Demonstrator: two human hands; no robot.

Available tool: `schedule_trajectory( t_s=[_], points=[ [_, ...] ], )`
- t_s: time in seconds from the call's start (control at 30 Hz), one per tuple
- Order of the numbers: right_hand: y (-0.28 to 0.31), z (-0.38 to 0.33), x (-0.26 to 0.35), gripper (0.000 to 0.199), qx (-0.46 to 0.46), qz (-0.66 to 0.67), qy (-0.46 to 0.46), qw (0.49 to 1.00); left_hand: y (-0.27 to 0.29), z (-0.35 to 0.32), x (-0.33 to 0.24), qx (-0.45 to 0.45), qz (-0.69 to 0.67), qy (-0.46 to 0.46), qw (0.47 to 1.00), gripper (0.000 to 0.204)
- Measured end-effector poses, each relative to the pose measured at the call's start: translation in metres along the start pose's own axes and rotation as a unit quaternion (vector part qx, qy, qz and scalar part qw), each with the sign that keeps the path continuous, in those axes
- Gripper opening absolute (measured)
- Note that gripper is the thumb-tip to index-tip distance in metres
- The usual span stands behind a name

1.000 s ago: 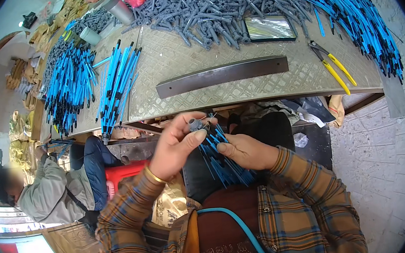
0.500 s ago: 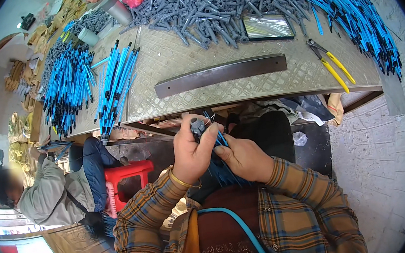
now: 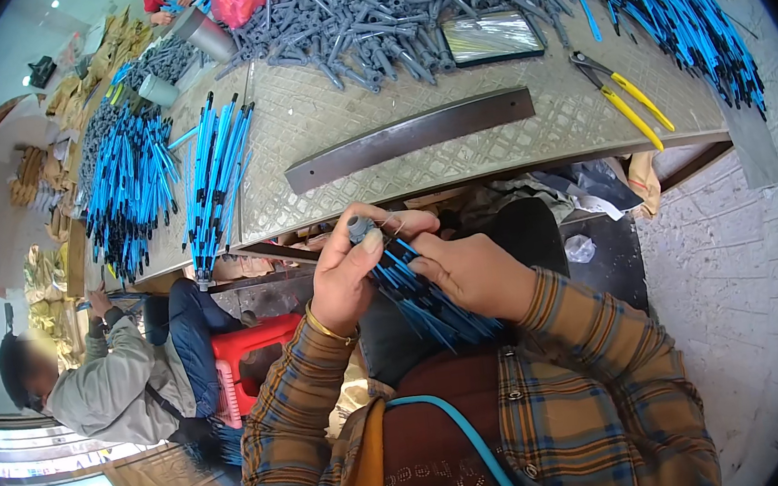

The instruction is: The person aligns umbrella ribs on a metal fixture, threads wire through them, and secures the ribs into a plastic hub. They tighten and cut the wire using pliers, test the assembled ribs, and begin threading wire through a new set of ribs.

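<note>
Over my lap, just off the table's front edge, my two hands work close together. My left hand (image 3: 341, 282) is closed around a grey plastic tubular fitting (image 3: 361, 228), its round open end facing up. My right hand (image 3: 477, 276) is closed on a slim blue rod with black parts (image 3: 399, 247), beside the fitting. Thin wire-like ends show between the fingertips, too small to make out. A bunch of blue and black rods (image 3: 446, 318) lies on my lap below both hands, partly hidden by them.
On the table lie a dark metal bar (image 3: 411, 138), yellow-handled pliers (image 3: 627, 102), a framed shiny panel (image 3: 492, 37) and a heap of grey fittings (image 3: 373, 14). Blue rods are piled right (image 3: 670, 14) and left (image 3: 217, 181). A person (image 3: 116, 370) sits at left beside a red stool (image 3: 261, 339).
My view has shifted slightly. Both hands stay closed; the right has moved a little away from the left, and more of the rods on my lap shows. The fitting has tilted slightly.
</note>
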State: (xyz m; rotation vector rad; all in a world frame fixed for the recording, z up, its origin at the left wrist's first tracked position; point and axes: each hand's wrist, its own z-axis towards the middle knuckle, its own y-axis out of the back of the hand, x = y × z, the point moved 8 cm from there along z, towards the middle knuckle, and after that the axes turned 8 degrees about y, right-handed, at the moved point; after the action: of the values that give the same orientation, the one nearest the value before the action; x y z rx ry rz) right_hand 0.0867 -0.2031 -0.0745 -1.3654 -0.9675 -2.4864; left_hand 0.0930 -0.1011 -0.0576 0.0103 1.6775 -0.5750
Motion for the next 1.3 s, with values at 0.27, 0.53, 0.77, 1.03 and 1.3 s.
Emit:
schedule_trajectory(
  t_s=[0.27,0.53,0.77,1.03,1.3],
  points=[
    [-0.018,0.008,-0.006,0.017,0.079,0.027,-0.01,0.996,0.007,-0.008,0.003,-0.002,-0.017,0.026,1.0,0.024],
    [-0.029,0.004,0.002,0.016,0.023,0.034,0.014,0.999,0.015,-0.023,0.005,-0.13,0.102,0.022,0.986,0.014],
    [-0.038,0.004,0.009,0.018,0.062,-0.002,0.009,0.998,0.025,-0.035,0.012,-0.209,0.08,-0.008,0.975,0.013],
    [-0.023,-0.012,-0.058,0.03,-0.091,0.104,-0.09,0.986,0.041,-0.059,0.005,-0.243,0.065,-0.044,0.967,0.011],
    [-0.124,-0.033,-0.04,0.039,0.175,0.315,-0.13,0.924,0.045,-0.093,-0.01,-0.271,0.034,-0.079,0.959,0.011]
  ],
)
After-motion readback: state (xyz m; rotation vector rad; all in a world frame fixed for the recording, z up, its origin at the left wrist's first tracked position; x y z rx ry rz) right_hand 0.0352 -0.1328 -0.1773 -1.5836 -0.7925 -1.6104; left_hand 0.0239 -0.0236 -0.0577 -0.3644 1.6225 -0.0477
